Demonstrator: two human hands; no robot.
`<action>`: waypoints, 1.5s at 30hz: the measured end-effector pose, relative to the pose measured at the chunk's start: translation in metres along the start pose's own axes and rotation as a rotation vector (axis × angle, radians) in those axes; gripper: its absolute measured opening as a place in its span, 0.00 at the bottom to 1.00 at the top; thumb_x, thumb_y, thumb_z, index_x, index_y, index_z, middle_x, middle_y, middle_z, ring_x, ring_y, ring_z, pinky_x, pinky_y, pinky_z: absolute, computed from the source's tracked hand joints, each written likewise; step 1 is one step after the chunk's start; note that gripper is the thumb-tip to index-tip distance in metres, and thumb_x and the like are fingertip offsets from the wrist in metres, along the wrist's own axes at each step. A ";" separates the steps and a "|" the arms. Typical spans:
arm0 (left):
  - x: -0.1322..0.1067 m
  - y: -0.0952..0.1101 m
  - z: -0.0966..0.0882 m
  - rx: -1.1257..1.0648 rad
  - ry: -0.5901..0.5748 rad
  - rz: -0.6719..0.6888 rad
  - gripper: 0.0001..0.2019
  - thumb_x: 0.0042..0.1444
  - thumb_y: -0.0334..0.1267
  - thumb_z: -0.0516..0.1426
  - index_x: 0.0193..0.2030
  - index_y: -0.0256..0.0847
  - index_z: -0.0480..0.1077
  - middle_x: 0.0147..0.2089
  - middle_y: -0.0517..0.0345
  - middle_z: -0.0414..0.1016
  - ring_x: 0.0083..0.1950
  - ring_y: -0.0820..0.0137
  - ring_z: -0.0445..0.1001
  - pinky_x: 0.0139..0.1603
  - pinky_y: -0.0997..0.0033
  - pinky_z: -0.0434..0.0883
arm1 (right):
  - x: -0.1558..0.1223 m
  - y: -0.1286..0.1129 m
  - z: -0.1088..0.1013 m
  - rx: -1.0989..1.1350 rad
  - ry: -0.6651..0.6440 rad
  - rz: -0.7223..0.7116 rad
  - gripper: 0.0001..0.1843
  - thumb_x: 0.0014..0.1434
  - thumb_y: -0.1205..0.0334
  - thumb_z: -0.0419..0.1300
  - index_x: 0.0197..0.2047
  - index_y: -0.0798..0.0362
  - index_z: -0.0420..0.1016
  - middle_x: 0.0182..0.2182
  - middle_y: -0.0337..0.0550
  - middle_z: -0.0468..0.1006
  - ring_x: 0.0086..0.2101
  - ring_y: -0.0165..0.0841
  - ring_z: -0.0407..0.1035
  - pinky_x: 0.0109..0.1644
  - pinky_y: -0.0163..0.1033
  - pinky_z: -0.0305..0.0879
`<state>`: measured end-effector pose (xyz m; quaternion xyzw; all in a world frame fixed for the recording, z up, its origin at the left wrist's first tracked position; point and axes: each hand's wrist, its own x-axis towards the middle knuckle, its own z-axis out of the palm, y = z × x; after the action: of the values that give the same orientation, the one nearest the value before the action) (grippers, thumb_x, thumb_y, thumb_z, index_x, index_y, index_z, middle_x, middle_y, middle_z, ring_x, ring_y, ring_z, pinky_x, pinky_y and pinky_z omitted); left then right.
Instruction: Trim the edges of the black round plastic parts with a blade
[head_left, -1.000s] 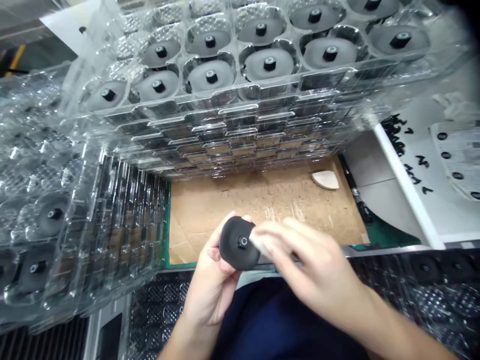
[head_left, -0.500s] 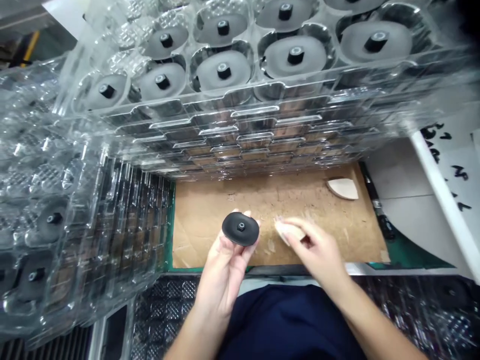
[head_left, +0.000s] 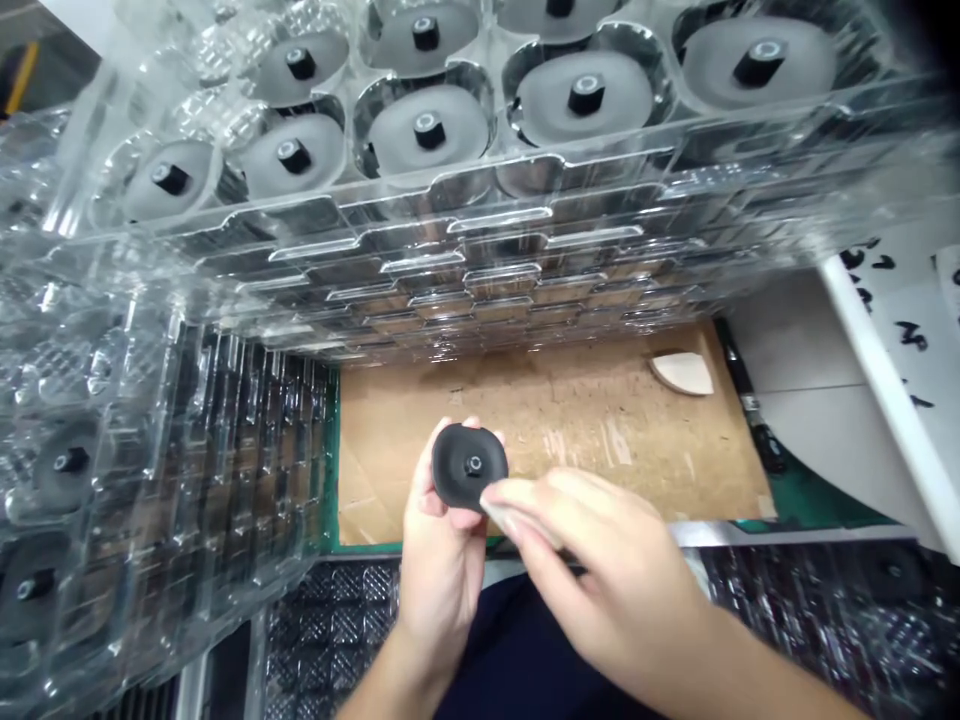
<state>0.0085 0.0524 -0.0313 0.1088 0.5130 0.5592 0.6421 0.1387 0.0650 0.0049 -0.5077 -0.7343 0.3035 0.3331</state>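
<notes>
left hand [head_left: 444, 550], grip closed round the black disc [head_left: 452, 470], seemingly steadies it against a pale pad [head_left: 497, 513] pinched by the right hand [head_left: 611, 565] at the disc's lower right.

Pad [head_left: 534, 527] pt. hidden, top tray [head_left: 352, 194] cut off

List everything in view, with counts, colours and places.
Held disc: one, black, centre
Held pad: one, pale, at that disc's near-right edge
Tray discs: at least ten, dark grey, far and left
Clear tray stacks: at least two, transparent, far side and left
Cardboard: one, brown, centre
Wedge: one, pale, cardboard's far right
Pen-like tool: one, black, cardboard's right edge
Mat: one, green, beneath cardboard
Patterned trays: count unclear, dark, near side
Rail: one, white, right
Marked surface: one, white, beyond rail
Clothing: dark blue, bottom
Left grip: one, bare, on held disc
Right grip: one, bare, on held pad
</notes>
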 end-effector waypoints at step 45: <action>-0.079 0.007 -0.025 -0.055 -0.280 -0.142 0.29 0.32 0.43 0.71 0.46 0.44 0.75 0.45 0.55 0.79 0.49 0.64 0.75 0.53 0.71 0.69 | -0.046 -0.057 -0.006 0.147 -0.087 -0.241 0.12 0.63 0.71 0.48 0.45 0.59 0.71 0.34 0.45 0.77 0.33 0.32 0.68 0.39 0.38 0.61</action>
<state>-0.0032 -0.0215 0.0052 0.1316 0.4091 0.5056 0.7481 0.1248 0.0054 0.0448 -0.3765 -0.7793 0.3362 0.3713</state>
